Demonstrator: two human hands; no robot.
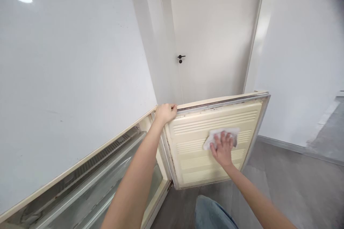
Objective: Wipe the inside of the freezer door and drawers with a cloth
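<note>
Up close, two hands, left hand (166, 113) gripping one ribbed cream fridge door (215, 143), right hand (223, 148) spread flat on one crumpled white cloth (220, 135).

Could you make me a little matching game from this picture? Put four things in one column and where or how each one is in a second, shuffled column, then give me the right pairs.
Things
1. left hand
2. right hand
3. white cloth
4. black door handle

Places or states
A. pressed flat on the ribbed inner panel of the open fridge door
B. on the closed white room door behind
C. gripping the top corner of the fridge door
D. spread on top of the cloth

Pairs: 1-C, 2-D, 3-A, 4-B
</note>
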